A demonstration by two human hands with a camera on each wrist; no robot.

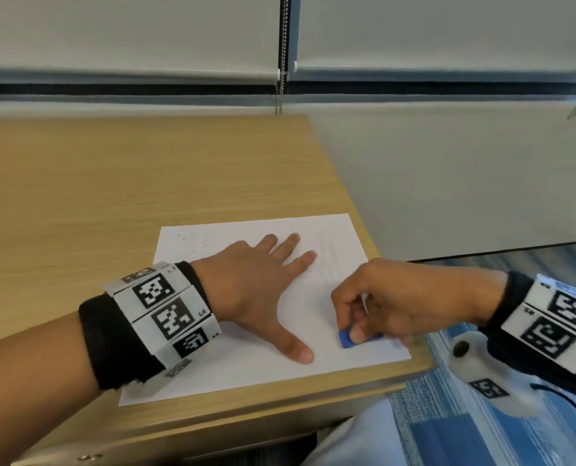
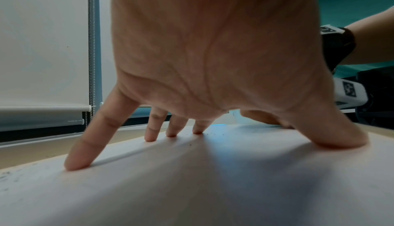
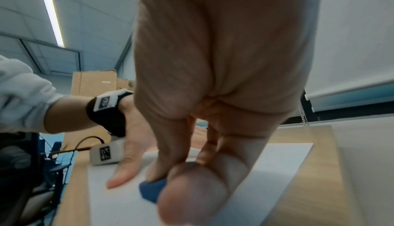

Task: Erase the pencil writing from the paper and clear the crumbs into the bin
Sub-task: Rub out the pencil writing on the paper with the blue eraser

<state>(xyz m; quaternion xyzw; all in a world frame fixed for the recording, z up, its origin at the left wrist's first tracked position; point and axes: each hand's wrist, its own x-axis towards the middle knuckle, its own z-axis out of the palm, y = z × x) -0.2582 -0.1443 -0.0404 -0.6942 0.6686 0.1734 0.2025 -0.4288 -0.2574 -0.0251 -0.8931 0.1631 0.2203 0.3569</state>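
White paper (image 1: 246, 371) lies flat on the wooden desk (image 1: 111, 196), at its near right corner, with the sheet's right edge close to the desk's right edge. The left hand (image 1: 256, 290) rests on the middle of the sheet, palm down, fingers straight and spread; the left wrist view shows its fingertips (image 2: 74, 163) and thumb pressing on the paper, so this grip is fully spread and has hold of nothing. The right hand (image 1: 397, 304) is over the near right part of the sheet, just right of the left thumb. Its grip is curled around a small blue eraser (image 1: 345, 339), pinched between thumb and fingers, and the eraser's lower end meets the paper. In the right wrist view the eraser (image 3: 152, 190) pokes out between the thumb and the forefinger. Faint pencil writing (image 1: 330, 260) shows on the far right part of the sheet, beyond the right hand. Tiny dark crumbs (image 1: 187, 240) are scattered near the far left corner, and a few more lie by the left fingertips in the left wrist view. Both wrists wear black bands with black-and-white marker tags.
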